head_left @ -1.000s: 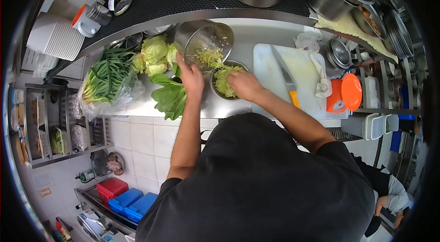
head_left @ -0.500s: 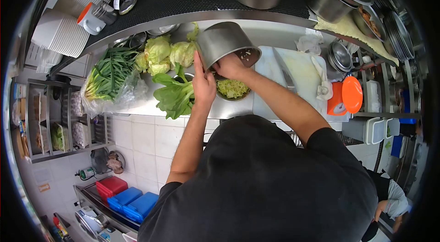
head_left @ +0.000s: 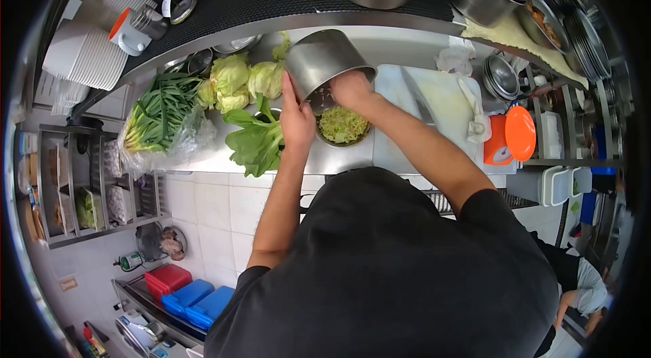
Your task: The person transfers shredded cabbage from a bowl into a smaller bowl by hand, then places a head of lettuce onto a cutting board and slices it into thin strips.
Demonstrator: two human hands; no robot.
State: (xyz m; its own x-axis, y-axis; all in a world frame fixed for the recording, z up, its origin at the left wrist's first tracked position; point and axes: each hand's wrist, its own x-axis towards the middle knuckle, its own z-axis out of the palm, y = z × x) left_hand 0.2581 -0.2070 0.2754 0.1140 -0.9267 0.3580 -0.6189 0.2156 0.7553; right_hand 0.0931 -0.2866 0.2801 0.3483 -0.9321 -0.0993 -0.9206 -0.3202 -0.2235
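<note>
My left hand [head_left: 298, 119] grips the side of a steel pot [head_left: 321, 56], which is tipped on its side with its mouth toward me. Inside that mouth is my right hand [head_left: 351, 92]; its fingers are hidden by the pot, and a few pale bits cling to the inner wall. Just below the mouth stands a metal bowl holding shredded lettuce [head_left: 344, 125]. Left of my left hand lie leafy greens [head_left: 254, 141], partly over another round container. Heads of lettuce [head_left: 230, 76] sit behind them.
A knife [head_left: 419, 97] rests on the white cutting board [head_left: 451, 97] at right, beside a cloth [head_left: 477, 117] and an orange scale [head_left: 498, 141]. Green onions [head_left: 159, 114] in plastic lie left. A shelf [head_left: 271, 22] overhangs the counter's back. Another person [head_left: 576, 283] is at lower right.
The pot has shifted slightly left and up, uncovering more of the lettuce bowl. My right hand has moved a little within its mouth.
</note>
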